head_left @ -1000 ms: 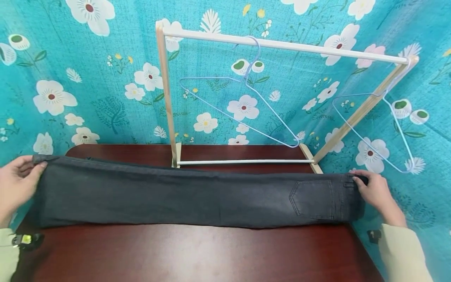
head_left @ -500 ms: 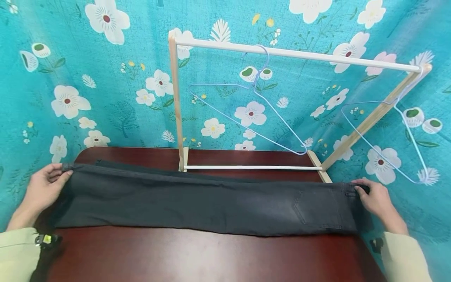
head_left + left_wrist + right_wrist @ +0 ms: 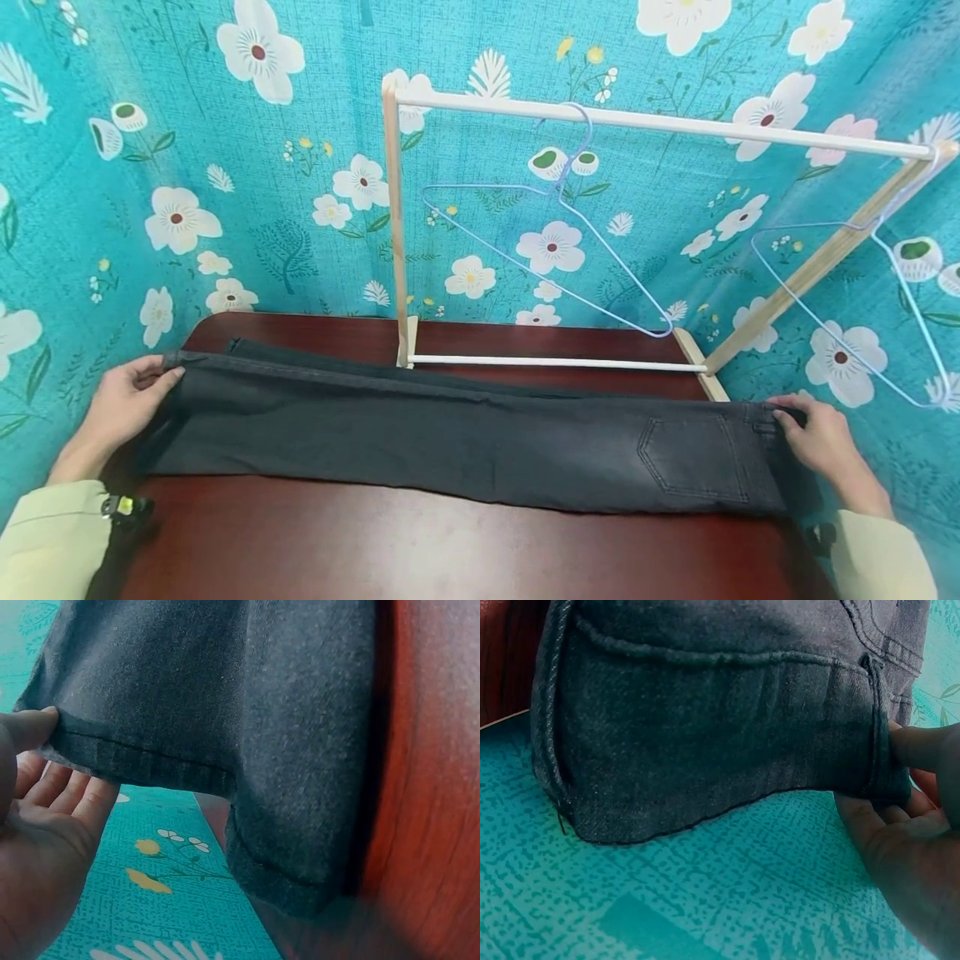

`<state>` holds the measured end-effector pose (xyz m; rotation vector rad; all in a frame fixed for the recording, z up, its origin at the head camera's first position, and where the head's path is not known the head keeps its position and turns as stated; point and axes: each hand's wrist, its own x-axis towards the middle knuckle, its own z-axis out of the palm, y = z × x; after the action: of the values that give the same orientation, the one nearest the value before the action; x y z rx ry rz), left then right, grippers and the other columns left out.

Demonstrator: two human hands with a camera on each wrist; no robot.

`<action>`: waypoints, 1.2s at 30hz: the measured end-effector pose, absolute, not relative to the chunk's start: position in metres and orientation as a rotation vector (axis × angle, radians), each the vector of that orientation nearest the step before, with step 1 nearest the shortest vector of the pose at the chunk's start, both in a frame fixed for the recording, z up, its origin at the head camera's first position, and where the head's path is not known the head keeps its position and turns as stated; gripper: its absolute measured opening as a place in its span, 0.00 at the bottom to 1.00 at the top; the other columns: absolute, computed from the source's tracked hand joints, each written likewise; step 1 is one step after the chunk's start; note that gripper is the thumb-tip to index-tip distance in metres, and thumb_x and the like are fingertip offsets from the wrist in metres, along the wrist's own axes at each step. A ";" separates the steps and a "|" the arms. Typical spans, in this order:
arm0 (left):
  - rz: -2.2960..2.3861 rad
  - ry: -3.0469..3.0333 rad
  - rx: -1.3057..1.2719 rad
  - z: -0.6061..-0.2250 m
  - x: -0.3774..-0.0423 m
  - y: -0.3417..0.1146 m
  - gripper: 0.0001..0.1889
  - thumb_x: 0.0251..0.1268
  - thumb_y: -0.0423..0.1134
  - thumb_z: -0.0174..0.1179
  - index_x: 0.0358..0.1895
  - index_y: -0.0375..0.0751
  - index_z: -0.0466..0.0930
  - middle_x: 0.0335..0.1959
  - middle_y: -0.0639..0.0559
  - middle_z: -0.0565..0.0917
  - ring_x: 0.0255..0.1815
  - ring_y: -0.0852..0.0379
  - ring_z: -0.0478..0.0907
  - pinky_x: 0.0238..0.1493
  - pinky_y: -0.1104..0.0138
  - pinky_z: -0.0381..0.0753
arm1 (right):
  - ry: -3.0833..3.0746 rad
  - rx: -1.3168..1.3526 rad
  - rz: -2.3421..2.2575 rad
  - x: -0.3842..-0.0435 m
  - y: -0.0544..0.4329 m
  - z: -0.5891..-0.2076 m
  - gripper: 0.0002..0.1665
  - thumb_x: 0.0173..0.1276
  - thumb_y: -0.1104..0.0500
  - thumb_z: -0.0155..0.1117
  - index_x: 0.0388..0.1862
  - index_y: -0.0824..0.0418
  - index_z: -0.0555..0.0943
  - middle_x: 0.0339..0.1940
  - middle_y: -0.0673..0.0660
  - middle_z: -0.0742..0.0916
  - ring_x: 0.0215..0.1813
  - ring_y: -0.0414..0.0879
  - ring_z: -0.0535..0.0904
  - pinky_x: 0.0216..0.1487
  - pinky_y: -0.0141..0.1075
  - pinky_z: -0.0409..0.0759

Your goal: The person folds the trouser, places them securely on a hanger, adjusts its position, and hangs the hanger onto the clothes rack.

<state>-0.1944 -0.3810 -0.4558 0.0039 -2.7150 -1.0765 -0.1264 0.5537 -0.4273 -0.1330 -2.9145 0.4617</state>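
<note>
Dark grey jeans [image 3: 450,446], folded lengthwise, stretch across the table, a back pocket [image 3: 693,457] showing near the right end. At the left end my left hand [image 3: 123,408] pinches the far corner of the leg hem [image 3: 150,761] between thumb and fingers. My right hand [image 3: 821,437] grips the far corner of the waistband [image 3: 727,750], thumb on top beside a belt loop [image 3: 877,712]. Both ends reach past the table's sides in the wrist views. Behind the upper leg, a strip of the other leg [image 3: 300,354] shows.
Behind the jeans stands a wooden rack with a white top bar [image 3: 660,123]. One pale wire hanger [image 3: 558,275] hangs mid-bar, another hanger [image 3: 825,321] at the right end. A floral teal curtain [image 3: 300,208] surrounds the dark red table [image 3: 337,542].
The head view has shifted, so everything appears farther right. The left hand has drawn its hem corner toward the near side, baring more of the other leg behind. Both hands keep their hold.
</note>
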 end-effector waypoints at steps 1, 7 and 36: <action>-1.076 -2.712 -0.010 -0.457 -0.195 -0.381 0.18 0.78 0.40 0.55 0.53 0.24 0.76 0.37 0.42 0.85 0.30 0.86 0.67 0.27 0.83 0.69 | -2.915 -0.135 0.466 -0.126 0.553 -0.427 0.13 0.74 0.69 0.56 0.53 0.75 0.80 0.51 0.82 0.80 0.47 0.74 0.76 0.36 0.56 0.72; -1.051 -2.776 -0.053 -0.458 -0.198 -0.383 0.20 0.76 0.40 0.58 0.58 0.26 0.72 0.41 0.32 0.85 0.33 0.73 0.76 0.30 0.74 0.76 | -2.915 -0.149 0.490 -0.128 0.551 -0.428 0.14 0.75 0.68 0.56 0.54 0.75 0.80 0.53 0.82 0.79 0.49 0.75 0.75 0.40 0.63 0.72; -0.933 -2.823 -0.001 -0.468 -0.210 -0.385 0.19 0.77 0.34 0.53 0.56 0.16 0.70 0.47 0.17 0.78 0.50 0.20 0.77 0.37 0.44 0.78 | -2.818 -0.338 0.542 -0.133 0.560 -0.456 0.16 0.69 0.59 0.69 0.45 0.74 0.83 0.41 0.75 0.86 0.43 0.68 0.80 0.35 0.48 0.74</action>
<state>-0.2095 -0.3851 -0.4676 -0.0010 -2.8234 -0.9332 -0.1328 0.5600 -0.4564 -0.3378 -2.8182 0.5424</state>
